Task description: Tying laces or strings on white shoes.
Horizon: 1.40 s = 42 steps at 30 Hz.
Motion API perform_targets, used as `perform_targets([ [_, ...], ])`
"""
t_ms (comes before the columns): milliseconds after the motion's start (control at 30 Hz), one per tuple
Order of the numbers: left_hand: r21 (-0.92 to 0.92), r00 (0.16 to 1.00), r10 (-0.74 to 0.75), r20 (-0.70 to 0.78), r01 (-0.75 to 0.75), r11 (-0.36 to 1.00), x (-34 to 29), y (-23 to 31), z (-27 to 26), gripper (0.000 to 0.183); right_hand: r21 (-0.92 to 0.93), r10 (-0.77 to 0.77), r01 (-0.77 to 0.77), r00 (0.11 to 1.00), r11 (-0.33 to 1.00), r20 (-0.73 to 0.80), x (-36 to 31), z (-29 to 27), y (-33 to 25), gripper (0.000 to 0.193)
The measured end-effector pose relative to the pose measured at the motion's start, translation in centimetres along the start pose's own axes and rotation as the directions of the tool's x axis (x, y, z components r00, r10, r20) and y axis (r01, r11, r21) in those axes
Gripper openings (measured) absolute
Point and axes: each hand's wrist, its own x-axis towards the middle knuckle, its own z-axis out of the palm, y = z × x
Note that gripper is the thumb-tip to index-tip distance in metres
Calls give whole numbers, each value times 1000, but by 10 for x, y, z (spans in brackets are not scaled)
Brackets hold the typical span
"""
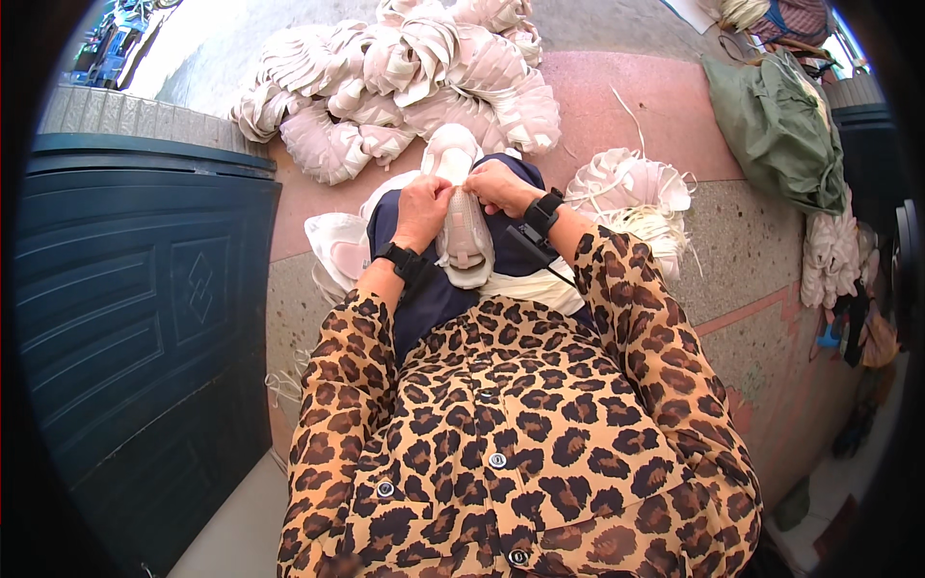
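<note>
A pale pink and white shoe upper (466,241) lies lengthwise across my lap between my dark-trousered knees, its toe end toward me. My left hand (422,210) pinches the near left edge of its opening, thumb and forefinger closed. Right beside it, my right hand (501,188) is closed in a pinch at the opening's right edge; what its fingertips hold is too small to make out. Cream laces (540,291) lie in a bunch across my lap below the upper. Another pale upper (337,246) rests by my left knee.
A large heap of strung pale pink uppers (405,77) lies on the floor ahead. A smaller pile of uppers (631,183) with loose laces (655,236) sits to my right. A dark blue panelled door (145,289) stands at left, a green sack (776,130) at far right.
</note>
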Motion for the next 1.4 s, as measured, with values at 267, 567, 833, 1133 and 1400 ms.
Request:
perform_targets([
  [267,42,990,115,-87,-111,993,-2,-7,6,12,-702,-567,406,824,585,4,7,14,14,13],
  [567,-5,993,100,-66,-100,995,-2,-8,6,13,-357,-516,412,812,838,-274,-1,18,27,14],
  [833,-20,995,59,-80,-60,998,-5,-10,6,15,-638,-635,422,760,645,-139,-9,13,13,15],
  [1133,54,995,98,2,-98,994,5,-12,2,17,-383,-484,418,870,824,-90,-8,12,3,20],
  [1400,334,931,320,172,-361,870,18,-33,-30,5,-397,-427,356,898,846,-106,-31,-15,10,31],
])
